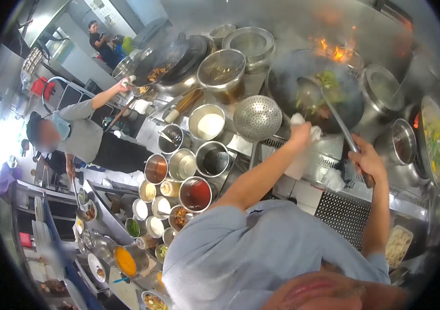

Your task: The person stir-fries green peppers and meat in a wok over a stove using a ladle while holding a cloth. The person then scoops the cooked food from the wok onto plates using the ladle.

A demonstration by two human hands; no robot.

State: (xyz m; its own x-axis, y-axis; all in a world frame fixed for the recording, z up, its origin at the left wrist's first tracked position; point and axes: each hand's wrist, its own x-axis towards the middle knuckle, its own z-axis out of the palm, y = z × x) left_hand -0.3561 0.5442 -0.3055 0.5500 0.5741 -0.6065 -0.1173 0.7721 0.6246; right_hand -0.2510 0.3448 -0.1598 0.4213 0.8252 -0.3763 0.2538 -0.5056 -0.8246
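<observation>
A large dark wok (351, 106) sits on the burner, with green vegetables (327, 78) and some darker pieces in it under smoke. My left hand (301, 133) is closed around a white cloth (298, 164) at the wok's near rim; the grip under the cloth is partly hidden. The fingers of my right hand (367, 159) wrap round the handle of a long metal ladle (336, 113). Its bowl rests inside the wok among the food. Left of the wok, a perforated strainer (257, 118) lies beside my left forearm.
Flames (336, 51) rise behind the wok. Pots of sauce and seasoning, including a red sauce (197, 194), crowd the left side. A second wok (166, 64) stands farther left, near a co-worker (83, 129) holding utensils. A pan of vegetables (433, 139) is at right.
</observation>
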